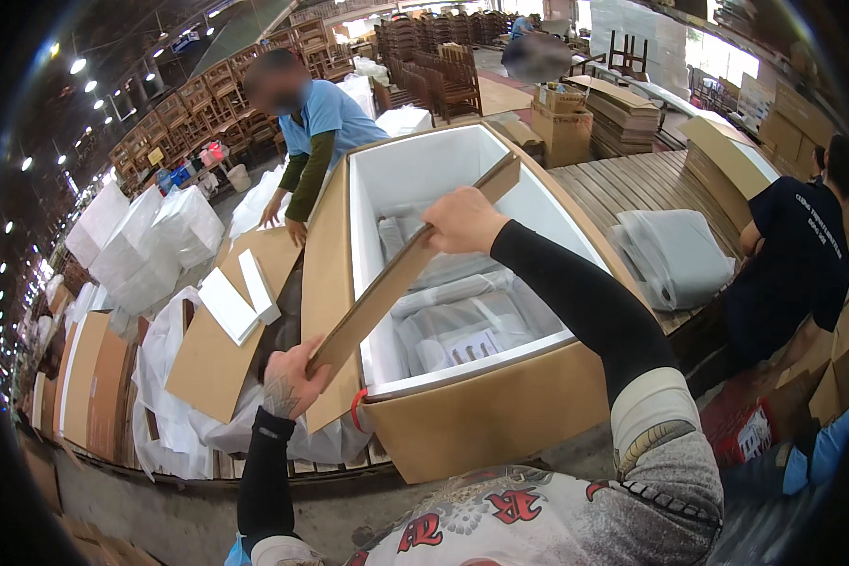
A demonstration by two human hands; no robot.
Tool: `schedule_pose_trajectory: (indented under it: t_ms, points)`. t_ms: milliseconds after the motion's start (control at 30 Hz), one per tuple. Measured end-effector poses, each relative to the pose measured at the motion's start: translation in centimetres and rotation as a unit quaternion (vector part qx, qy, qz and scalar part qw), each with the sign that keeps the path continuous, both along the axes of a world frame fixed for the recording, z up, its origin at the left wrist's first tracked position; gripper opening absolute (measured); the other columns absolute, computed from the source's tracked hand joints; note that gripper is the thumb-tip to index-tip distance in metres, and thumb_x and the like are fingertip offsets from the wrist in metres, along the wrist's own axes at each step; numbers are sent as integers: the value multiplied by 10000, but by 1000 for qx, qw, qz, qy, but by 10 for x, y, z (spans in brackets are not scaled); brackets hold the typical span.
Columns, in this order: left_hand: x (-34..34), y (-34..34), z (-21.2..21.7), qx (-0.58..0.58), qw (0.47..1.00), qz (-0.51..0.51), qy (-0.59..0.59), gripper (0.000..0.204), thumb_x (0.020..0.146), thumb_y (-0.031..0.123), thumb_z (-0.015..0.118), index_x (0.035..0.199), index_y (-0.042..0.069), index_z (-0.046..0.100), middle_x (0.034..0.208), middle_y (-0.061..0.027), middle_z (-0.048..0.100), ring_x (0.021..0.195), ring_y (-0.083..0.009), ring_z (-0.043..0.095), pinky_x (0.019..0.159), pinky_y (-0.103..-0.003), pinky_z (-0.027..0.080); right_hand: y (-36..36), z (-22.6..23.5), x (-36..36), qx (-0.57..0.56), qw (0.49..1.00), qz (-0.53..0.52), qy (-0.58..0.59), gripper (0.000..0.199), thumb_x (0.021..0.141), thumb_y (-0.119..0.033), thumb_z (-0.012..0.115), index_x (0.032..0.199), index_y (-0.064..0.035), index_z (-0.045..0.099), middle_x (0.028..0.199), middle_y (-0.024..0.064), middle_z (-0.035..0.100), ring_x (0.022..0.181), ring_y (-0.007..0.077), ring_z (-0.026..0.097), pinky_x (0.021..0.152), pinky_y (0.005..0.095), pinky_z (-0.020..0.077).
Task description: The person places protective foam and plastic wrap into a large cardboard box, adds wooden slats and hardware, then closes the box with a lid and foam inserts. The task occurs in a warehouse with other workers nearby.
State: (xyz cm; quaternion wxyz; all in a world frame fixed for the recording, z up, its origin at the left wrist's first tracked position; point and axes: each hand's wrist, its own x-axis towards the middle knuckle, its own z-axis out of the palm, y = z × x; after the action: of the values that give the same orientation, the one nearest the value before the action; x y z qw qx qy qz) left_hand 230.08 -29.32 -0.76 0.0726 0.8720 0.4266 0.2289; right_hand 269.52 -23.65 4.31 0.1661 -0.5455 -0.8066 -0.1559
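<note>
A long, narrow strip of brown cardboard [387, 283] slants across the view above an open carton [486, 406]. My left hand [294, 379] grips its near end, and my right hand [467, 222] is closed around it farther up. White foam boards [420, 174] line the carton's walls. Inside lie several parts wrapped in clear plastic [472, 321], partly hidden by the strip and my right arm. On top of them, at the near end, rests a small packet with a white label [474, 349]. A red strap [358, 410] shows at the carton's near left corner.
At left, white foam strips [231, 307] lie on a flat cardboard sheet [198, 368]. A co-worker in blue [335, 118] leans in beyond it, hands near its far edge. Folded grey plastic sheeting [670, 255] sits on the slatted table [623, 179]. Another person [792, 255] is at far right.
</note>
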Motion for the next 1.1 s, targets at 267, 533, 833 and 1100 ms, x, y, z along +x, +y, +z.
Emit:
schedule_pose_trajectory:
  t_ms: [267,533,833,1100]
  points:
    - [125,8,-36,28,982,-47,-183,315,806,59,677,1116,6,676,994,-163,609,839,-321,640,770,-405,528,53,-22,17,70,942,-215,246,265,846,-282,668,984,-57,694,856,195,727,838,386,718,759,501,557]
    - [183,50,-54,-457,808,-7,-372,292,889,27,599,1156,44,483,1134,-74,545,962,-159,622,748,-344,598,91,-102,68,124,990,-60,-40,969,765,-157,754,1599,-226,266,1039,101,561,968,301,584,791,420,467]
    - [253,100,-51,-503,720,67,-474,385,1032,308,585,1322,69,501,1100,-60,643,923,-168,639,714,-359,565,183,-132,123,241,966,-56,-73,393,927,-206,567,1319,-195,536,1148,154,581,1136,327,558,897,539,450]
    - [265,209,-32,-475,713,-30,-515,456,1050,202,526,1474,37,493,1239,-87,663,970,-172,682,808,-307,573,181,-78,205,190,973,-120,-50,490,820,-251,720,1263,-179,524,1091,101,602,1003,304,641,797,533,513]
